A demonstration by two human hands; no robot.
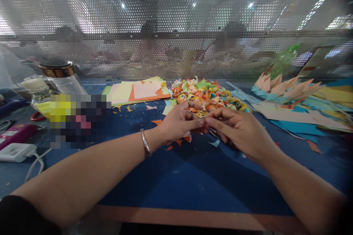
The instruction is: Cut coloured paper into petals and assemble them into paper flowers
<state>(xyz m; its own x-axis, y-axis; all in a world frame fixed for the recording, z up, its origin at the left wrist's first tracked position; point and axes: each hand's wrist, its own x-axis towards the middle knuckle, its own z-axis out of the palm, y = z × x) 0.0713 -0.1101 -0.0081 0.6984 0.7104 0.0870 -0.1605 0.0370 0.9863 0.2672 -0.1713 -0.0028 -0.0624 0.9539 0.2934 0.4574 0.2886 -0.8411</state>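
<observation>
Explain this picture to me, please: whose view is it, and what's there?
No robot here: these are a person's bare hands, seen by a camera worn on that person's head. The left hand, with a silver bracelet at its wrist, and the right hand have their fingertips close together above a blue work surface. They seem to pinch something small, but the fingers hide what. Just beyond lies a heap of colourful paper pieces; flat sheets lie to its left, spiky folded paper to its right.

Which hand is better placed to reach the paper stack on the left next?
Probably the left hand: it sits nearer the paper stack, with the right hand farther across. Both are in a pinch pose, though.
</observation>
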